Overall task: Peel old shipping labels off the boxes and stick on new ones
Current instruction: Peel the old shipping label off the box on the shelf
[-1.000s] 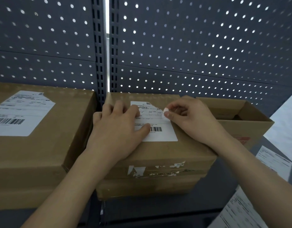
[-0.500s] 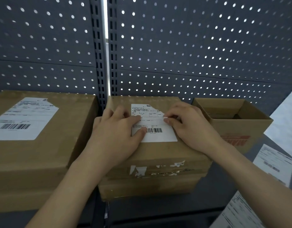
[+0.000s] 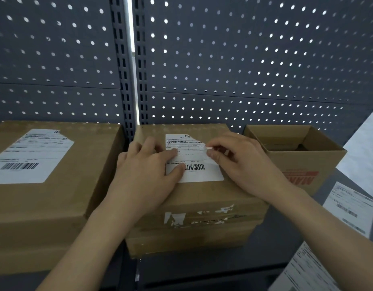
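Flat on the left half of the middle box [image 3: 202, 194] top: left hand [image 3: 147, 177], fingers straight and spread, thumb and forefinger tips pressing down the label [image 3: 199, 175] at its left edge. At the label's right edge, toward the top's far side: right hand [image 3: 244, 164], fingers curled, thumb and forefinger pinching that edge.

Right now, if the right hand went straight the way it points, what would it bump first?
Probably the left hand: the right hand points left across the label on the box, and the left hand's fingers lie on that label's other side.
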{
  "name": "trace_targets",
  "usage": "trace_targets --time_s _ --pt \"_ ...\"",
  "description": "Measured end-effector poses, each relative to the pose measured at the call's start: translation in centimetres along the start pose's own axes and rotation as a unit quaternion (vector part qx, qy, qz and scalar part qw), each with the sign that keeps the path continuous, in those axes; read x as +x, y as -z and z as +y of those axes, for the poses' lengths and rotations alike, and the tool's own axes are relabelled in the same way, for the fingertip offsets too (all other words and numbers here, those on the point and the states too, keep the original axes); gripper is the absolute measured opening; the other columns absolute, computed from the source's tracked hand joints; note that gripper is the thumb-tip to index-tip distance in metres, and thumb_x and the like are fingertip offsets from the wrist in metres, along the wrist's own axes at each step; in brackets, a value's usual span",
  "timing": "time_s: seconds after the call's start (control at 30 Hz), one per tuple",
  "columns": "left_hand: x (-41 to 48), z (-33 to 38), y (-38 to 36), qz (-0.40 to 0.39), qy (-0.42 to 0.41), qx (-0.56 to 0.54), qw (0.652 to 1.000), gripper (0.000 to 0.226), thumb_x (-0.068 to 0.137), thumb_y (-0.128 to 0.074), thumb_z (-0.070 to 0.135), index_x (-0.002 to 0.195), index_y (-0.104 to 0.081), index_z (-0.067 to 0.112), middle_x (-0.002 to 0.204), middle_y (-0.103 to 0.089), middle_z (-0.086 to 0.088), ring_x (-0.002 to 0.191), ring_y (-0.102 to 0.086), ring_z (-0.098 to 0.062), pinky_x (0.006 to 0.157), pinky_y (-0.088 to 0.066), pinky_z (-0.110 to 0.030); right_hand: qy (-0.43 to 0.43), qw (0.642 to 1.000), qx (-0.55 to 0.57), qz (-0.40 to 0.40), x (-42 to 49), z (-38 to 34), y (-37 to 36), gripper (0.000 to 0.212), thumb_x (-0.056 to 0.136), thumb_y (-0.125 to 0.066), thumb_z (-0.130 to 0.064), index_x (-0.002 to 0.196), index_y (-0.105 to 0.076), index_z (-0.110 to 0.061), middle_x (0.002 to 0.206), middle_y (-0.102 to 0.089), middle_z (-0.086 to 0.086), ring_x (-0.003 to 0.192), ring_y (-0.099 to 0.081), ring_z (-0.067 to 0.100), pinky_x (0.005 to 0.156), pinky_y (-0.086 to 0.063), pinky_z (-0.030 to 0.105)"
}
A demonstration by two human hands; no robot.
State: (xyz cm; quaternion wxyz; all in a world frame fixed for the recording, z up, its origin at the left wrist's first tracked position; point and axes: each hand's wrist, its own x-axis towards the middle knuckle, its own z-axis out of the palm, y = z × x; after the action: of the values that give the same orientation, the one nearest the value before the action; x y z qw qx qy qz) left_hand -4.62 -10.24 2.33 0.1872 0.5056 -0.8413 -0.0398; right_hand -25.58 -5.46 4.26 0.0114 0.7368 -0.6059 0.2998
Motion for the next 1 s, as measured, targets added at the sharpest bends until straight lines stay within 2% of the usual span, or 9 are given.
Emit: trace_targets --time_s 0.13,0.17,0.27,0.33,0.4,0.57,0.87,0.93,1.0 --pt "0.0 0.1 0.0 -0.003 -0.002 0.008 1.0 0.055 0.091 -0.03 0.064 0.142 -0.04 0.044 0.127 -0.037 0.012 0.115 -0.032 -0.016 0.102 -0.03 -0.038 -0.038 0.998 0.012 -0.047 -0.3 -0.2 0.4 0.051 0.092 -0.064 -0.03 0.138 -0.047 -0.044 0.084 -0.058 -0.023 0.084 -0.057 -0.004 0.076 -0.048 0.016" --pt "0.0 0.1 0.0 -0.003 -0.002 0.008 1.0 0.055 0.092 -0.03 0.064 0.142 -0.04 0.044 0.127 -0.037 0.011 0.115 -0.032 -0.017 0.102 -0.03 -0.039 -0.043 0.998 0.008 -0.051 -0.3 -0.1 0.4 0.048 0.091 -0.065 -0.031 0.135 -0.051 -0.044 0.083 -0.058 -0.022 0.083 -0.057 -0.003 0.076 -0.047 0.017" --pt "-0.1 0.0 -0.1 -0.003 0.001 0.011 1.0 0.055 0.092 -0.029 0.064 0.142 -0.039 0.044 0.127 -0.038 0.01 0.115 -0.031 -0.017 0.101 -0.03 -0.039 -0.066 0.997 0.013 -0.04 -0.3 0.0 0.2 0.015 0.09 -0.067 -0.031 0.102 -0.074 -0.035 0.087 -0.06 -0.013 0.085 -0.057 0.003 0.079 -0.048 0.026" --pt "-0.2 0.0 -0.1 -0.003 0.003 0.008 1.0 0.055 0.092 -0.03 0.064 0.143 -0.039 0.044 0.127 -0.037 0.009 0.115 -0.031 -0.017 0.101 -0.03 -0.039 -0.071 0.996 0.035 -0.031 -0.4 0.0 0.0 0.014 0.09 -0.067 -0.025 0.094 -0.076 -0.034 0.09 -0.062 -0.015 0.087 -0.057 0.0 0.079 -0.044 0.021" --pt "-0.1 0.0 -0.1 -0.002 0.004 0.011 1.0 0.056 0.092 -0.029 0.064 0.143 -0.038 0.043 0.127 -0.037 0.009 0.115 -0.031 -0.017 0.101 -0.031 -0.038 -0.069 0.997 0.024 -0.032 -0.5 -0.1 -0.1 0.017 0.092 -0.064 -0.021 0.097 -0.076 -0.033 0.093 -0.062 -0.017 0.087 -0.056 0.0 0.08 -0.044 0.021" --pt "0.0 0.3 -0.1 -0.003 0.004 0.016 1.0 0.055 0.092 -0.029 0.063 0.142 -0.038 0.044 0.127 -0.038 0.008 0.116 -0.031 -0.017 0.101 -0.031 -0.039 -0.064 0.998 -0.007 -0.028 -0.8 -0.3 0.0 0.021 0.096 -0.058 -0.018 0.104 -0.073 -0.03 0.099 -0.062 -0.02 0.092 -0.056 0.002 0.085 -0.049 0.03" --pt "-0.1 0.2 -0.2 0.003 0.003 0.012 1.0 0.056 0.092 -0.03 0.064 0.143 -0.039 0.043 0.128 -0.038 0.008 0.117 -0.031 -0.017 0.102 -0.03 -0.04 -0.017 0.999 0.021 0.023 -1.5 -0.5 0.0 0.021 0.093 -0.06 -0.011 0.095 -0.074 -0.027 0.089 -0.061 -0.021 0.086 -0.057 0.002 0.076 -0.051 0.033" --pt "-0.1 0.2 -0.2 0.005 0.003 0.012 1.0 0.055 0.092 -0.031 0.064 0.142 -0.04 0.043 0.128 -0.038 0.007 0.117 -0.031 -0.018 0.102 -0.03 -0.04 -0.005 0.999 0.023 0.029 -1.7 -0.4 0.1 0.02 0.092 -0.061 -0.01 0.095 -0.073 -0.026 0.088 -0.06 -0.023 0.085 -0.057 0.0 0.075 -0.048 0.027" --pt "-0.1 0.2 -0.2 0.002 0.004 0.013 1.0 0.055 0.092 -0.03 0.064 0.142 -0.04 0.043 0.128 -0.039 0.007 0.118 -0.031 -0.018 0.102 -0.03 -0.04 0.003 0.998 0.032 0.047 -1.8 -0.4 0.1 0.018 0.092 -0.062 -0.008 0.095 -0.073 -0.022 0.086 -0.059 -0.023 0.083 -0.055 -0.004 0.073 -0.041 0.014"
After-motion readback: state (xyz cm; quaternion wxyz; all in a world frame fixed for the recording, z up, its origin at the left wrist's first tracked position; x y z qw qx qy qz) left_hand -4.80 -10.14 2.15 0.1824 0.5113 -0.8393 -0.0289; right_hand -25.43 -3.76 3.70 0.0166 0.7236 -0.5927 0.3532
